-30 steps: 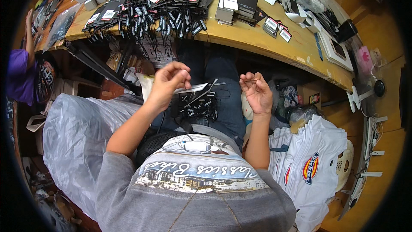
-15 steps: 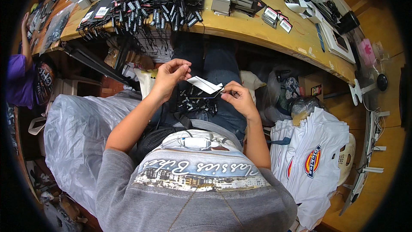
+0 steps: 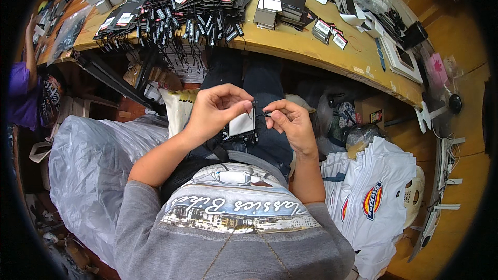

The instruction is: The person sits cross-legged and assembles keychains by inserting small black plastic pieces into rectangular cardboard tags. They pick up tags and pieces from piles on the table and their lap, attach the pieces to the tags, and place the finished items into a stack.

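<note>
Above my lap, a white-faced hang tag (image 3: 241, 124) hangs edge-down beneath my left hand (image 3: 220, 110). The thumb and index finger of that hand are pinched at the tag's top corner, where a thin dark cord shows. Just to the right, my right hand (image 3: 291, 123) pinches a small black cord fastener (image 3: 267, 113) between thumb and fingertips. The two hands are a short gap apart. A bunch of black cords with small fasteners lies on my lap behind the tag, mostly covered by it and by my left hand.
On the wooden table (image 3: 332, 52) ahead lie many black tags with cords (image 3: 192, 13) over its front edge, card stacks (image 3: 268, 5) and sticker labels (image 3: 329, 32). A plastic-wrapped bundle (image 3: 88, 171) is at left, folded white shirts (image 3: 368, 192) at right. A person in purple (image 3: 23, 96) sits far left.
The tag has swung from lying slanted between my hands to hanging below my left hand. My left hand has moved down and right, closer to my right, which now pinches the fastener.
</note>
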